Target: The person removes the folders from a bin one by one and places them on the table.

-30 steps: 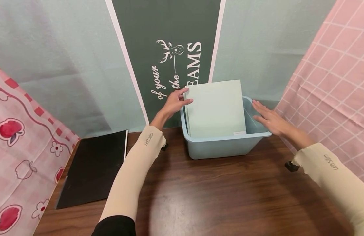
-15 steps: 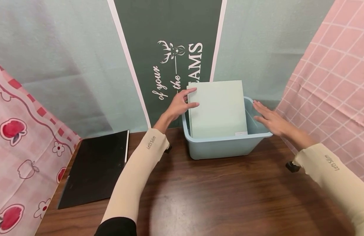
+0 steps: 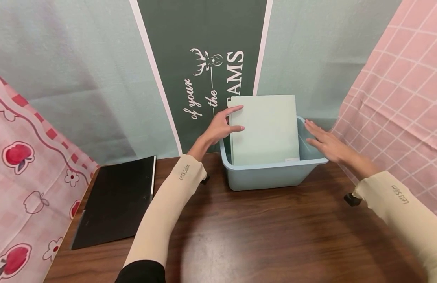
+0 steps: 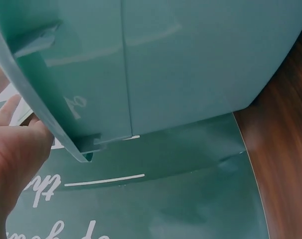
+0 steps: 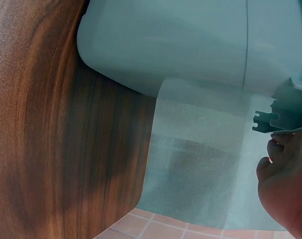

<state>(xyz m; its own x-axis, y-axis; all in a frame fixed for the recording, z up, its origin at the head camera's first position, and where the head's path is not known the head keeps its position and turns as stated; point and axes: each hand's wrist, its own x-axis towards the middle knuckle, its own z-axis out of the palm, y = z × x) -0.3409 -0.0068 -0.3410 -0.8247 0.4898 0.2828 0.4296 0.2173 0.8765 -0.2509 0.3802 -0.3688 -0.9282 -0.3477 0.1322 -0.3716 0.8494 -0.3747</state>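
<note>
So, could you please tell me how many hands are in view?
2: the left hand on the left edge of the pale folder, and the right hand at the right end of the bin.

brown table (image 3: 260, 236) — blue bin (image 3: 264, 179), black folder (image 3: 115, 200)

On the desk (image 3: 253, 236) before us we see a tub (image 3: 264, 179), with files (image 3: 266, 131) in it, nearer its left end. Well to the tub's left lies a folder (image 3: 115, 204). A back cloth (image 3: 204, 31) hangs behind both, a left cloth (image 3: 16, 188) beside the folder, a right cloth (image 3: 399, 86) beyond the tub.
</note>
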